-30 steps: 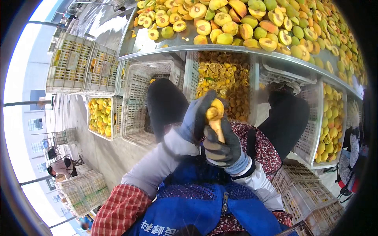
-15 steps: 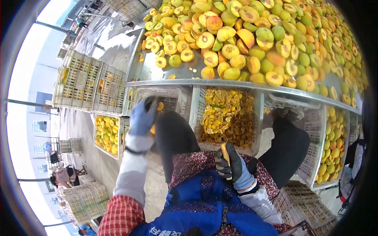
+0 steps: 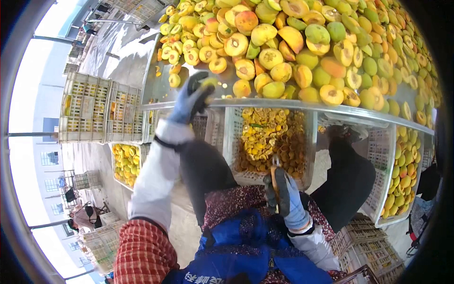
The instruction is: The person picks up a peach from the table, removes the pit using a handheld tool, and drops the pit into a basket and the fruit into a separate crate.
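Observation:
My left hand (image 3: 191, 99), in a blue and black glove, is at the near edge of the metal table (image 3: 156, 87). Its fingers are closed around a yellow-green peach half (image 3: 208, 84), blurred by motion. Above my lap, my right hand (image 3: 286, 189), gloved alike, grips a pitting spoon (image 3: 274, 180) by its wooden handle, metal tip pointing away from me. Halved peaches (image 3: 271, 57) lie heaped on the table, many with the cut side showing. Between my knees, below the table edge, a crate (image 3: 230, 146) holds yellow scraps and brown pits (image 3: 265, 137).
A crate of peach halves (image 3: 402, 170) stands at my right, and another with yellow peaches (image 3: 126, 160) stands on the floor at left. Stacked crates (image 3: 87, 106) rise beyond it. More crates (image 3: 364, 244) are at lower right. A person (image 3: 85, 217) sits far left.
My left hand has moved up from beside the crates to the table edge and now has a peach half in it. My right hand, still on the pitting spoon, has turned slightly.

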A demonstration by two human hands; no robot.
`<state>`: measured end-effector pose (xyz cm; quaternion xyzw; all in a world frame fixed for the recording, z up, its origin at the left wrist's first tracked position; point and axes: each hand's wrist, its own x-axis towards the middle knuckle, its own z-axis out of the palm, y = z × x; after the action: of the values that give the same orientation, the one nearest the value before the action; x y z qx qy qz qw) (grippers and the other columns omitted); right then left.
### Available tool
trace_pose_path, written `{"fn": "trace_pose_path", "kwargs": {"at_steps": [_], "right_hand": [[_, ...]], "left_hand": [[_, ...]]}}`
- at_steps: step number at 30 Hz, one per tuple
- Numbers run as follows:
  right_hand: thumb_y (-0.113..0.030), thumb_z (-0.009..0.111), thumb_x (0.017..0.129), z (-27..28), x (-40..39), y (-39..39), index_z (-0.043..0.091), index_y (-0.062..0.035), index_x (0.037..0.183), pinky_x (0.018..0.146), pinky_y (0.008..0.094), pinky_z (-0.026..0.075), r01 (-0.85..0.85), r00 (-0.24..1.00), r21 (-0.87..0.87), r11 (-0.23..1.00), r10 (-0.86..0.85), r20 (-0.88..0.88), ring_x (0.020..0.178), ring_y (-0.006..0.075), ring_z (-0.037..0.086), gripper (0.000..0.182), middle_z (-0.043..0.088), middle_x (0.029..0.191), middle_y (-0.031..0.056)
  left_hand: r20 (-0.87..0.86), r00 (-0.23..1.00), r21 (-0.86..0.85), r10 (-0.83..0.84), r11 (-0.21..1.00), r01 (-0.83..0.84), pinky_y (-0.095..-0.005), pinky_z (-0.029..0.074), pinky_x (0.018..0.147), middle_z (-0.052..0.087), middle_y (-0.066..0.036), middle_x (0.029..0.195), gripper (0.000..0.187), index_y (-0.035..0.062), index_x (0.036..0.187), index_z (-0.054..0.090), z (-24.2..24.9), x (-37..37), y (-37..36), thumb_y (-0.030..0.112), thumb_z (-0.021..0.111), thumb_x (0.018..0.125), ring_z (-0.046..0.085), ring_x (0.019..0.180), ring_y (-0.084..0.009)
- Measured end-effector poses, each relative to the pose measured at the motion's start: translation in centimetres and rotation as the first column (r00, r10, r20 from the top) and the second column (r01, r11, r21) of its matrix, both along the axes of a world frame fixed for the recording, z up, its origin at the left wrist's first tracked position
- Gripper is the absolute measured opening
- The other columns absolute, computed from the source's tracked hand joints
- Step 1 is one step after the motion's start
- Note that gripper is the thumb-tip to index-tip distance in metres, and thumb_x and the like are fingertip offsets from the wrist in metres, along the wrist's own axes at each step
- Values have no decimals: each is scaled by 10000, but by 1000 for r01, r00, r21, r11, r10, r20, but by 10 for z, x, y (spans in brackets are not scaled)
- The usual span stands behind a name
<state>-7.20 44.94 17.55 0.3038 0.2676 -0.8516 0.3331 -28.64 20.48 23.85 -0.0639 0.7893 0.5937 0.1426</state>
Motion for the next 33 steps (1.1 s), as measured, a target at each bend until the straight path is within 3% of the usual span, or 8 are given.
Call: {"fn": "trace_pose_path", "kwargs": {"at_steps": [2,4,6,11,14,26,29,33], "right_hand": [[-422,455,911,4,-4,-9,510,-70,928,303,224,327,88,960,240,967,-18,-278,365,86,413,356,477,560,9],[-299,458,926,22,-13,-10,488,-19,1040,364,285,396,114,848,344,932,90,-523,424,125,472,304,521,610,49],[-174,480,893,40,-13,-13,446,28,1122,494,360,453,650,264,582,489,572,-776,542,228,551,307,563,701,135],[-96,531,797,70,4,-15,354,78,1191,591,456,415,319,463,866,385,734,-497,691,414,541,466,540,791,264],[-95,534,788,62,17,-17,359,74,1187,590,456,415,436,408,838,328,758,-509,678,417,535,467,535,791,266],[-153,487,862,66,43,-17,331,98,1250,756,418,435,165,552,821,546,639,-536,847,385,541,488,526,972,283],[-152,479,865,51,54,-30,325,106,1255,810,415,424,532,436,679,506,523,-732,910,390,526,492,508,1023,284],[-143,471,866,62,49,-22,307,102,1275,848,405,411,383,492,736,558,552,-674,954,382,511,504,479,1082,284]], "left_hand": [[-180,981,217,-74,970,113,-253,499,671,530,-124,1102,460,39,1238,418,-21,61,19,193,554,826,566,900,-178],[193,981,681,-9,721,-128,-325,502,790,545,-164,1067,568,6,1258,391,4,113,59,265,546,777,574,937,-247],[236,971,763,-40,626,-160,-325,500,795,549,-173,1056,559,4,1247,401,11,143,74,281,539,781,574,937,-259],[250,968,838,12,498,-223,-319,489,800,551,-172,1037,522,5,1205,428,16,176,94,347,543,828,575,910,-256],[-200,963,365,181,926,-98,-280,471,729,568,-135,948,391,11,1139,469,-7,188,97,319,504,902,571,803,-194],[-184,962,339,199,932,-128,-230,431,748,574,-92,967,292,-47,1126,487,16,211,110,133,500,896,530,835,-109],[-199,950,441,242,888,-134,-236,433,757,576,-93,967,291,-50,1111,493,24,216,119,142,507,893,534,848,-114],[-308,917,356,255,924,-138,-235,432,766,574,-95,984,293,-56,1092,504,24,214,120,156,504,890,538,870,-118]]}}
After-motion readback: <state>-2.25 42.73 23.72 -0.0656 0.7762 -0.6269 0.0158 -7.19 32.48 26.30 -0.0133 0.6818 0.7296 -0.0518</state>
